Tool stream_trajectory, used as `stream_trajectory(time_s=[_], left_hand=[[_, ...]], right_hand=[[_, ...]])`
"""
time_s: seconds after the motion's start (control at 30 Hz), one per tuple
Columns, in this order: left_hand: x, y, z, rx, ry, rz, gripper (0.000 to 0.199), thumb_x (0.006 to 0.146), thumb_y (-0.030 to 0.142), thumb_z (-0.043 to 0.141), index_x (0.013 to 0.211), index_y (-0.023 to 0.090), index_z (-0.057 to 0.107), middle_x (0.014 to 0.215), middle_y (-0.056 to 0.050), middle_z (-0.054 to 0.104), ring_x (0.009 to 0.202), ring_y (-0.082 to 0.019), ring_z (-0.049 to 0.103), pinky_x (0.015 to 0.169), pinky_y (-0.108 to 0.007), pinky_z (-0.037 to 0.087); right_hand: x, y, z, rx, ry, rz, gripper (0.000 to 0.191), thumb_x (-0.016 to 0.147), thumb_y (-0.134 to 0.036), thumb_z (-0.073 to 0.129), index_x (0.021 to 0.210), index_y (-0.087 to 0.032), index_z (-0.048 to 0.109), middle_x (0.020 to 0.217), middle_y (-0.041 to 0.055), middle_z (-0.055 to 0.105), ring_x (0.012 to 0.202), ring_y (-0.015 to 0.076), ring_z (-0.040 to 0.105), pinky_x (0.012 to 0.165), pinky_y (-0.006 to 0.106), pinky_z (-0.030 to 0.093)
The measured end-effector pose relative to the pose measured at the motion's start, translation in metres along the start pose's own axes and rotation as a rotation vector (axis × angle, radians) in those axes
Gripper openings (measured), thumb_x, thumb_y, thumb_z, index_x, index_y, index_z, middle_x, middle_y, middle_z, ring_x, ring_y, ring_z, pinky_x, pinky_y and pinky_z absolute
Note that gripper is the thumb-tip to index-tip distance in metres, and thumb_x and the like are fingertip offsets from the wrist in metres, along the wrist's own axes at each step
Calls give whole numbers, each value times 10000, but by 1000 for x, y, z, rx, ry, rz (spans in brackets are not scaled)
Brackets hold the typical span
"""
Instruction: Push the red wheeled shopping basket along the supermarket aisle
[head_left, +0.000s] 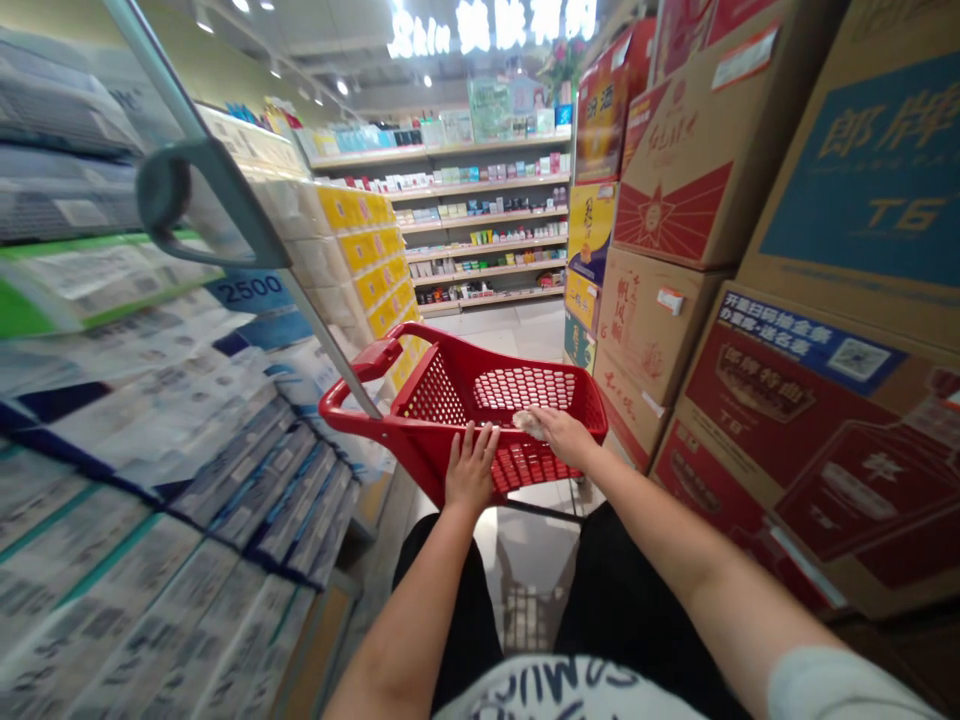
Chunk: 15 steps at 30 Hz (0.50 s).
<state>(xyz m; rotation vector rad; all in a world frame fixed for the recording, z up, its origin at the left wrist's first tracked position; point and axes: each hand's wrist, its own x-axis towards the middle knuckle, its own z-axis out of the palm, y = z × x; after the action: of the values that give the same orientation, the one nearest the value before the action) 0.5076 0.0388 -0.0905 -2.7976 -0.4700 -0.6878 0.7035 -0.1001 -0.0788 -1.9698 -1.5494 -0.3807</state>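
A red plastic shopping basket cart [424, 430] with perforated sides stands in front of my knees. My left hand [470, 472] lies on its near side, fingers spread and tips at the rim. Pinched in my right hand [564, 436] is a crumpled whitish cloth [529, 424], held at the near rim toward the right end. From the cart's left end a grey pull handle [244, 215] slants up and to the left. Through the openings the basket's inside shows only in part.
Stacked cardboard cartons [660, 320] rise close on the right. Piled tissue packs [247, 450] line the left, blurred in places, with yellow-labelled packs [364, 240] beyond. Shelves of small goods [480, 215] stand at the back. Pale floor tiles [495, 325] run between.
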Motion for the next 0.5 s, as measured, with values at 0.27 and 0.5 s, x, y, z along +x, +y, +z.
stream_trajectory(time_s=[0.27, 0.5], left_hand=[[2, -26, -12, 14, -19, -107, 651, 827, 140, 469, 1458, 275, 383, 1510, -47, 383, 1456, -324, 152, 1189, -513, 125], [12, -25, -16, 76, -78, -212, 580, 843, 119, 406, 1421, 148, 448, 1536, -92, 328, 1463, -319, 111, 1195, -517, 61]], right_hand=[[1, -30, 16, 175, 226, -69, 335, 952, -162, 432, 1203, -240, 640, 1034, 61, 633, 985, 183, 558, 890, 344, 494], [-31, -29, 48, -179, -32, -450, 285, 949, -158, 464, 1148, -197, 665, 1142, 90, 635, 1052, 207, 558, 941, 383, 498]])
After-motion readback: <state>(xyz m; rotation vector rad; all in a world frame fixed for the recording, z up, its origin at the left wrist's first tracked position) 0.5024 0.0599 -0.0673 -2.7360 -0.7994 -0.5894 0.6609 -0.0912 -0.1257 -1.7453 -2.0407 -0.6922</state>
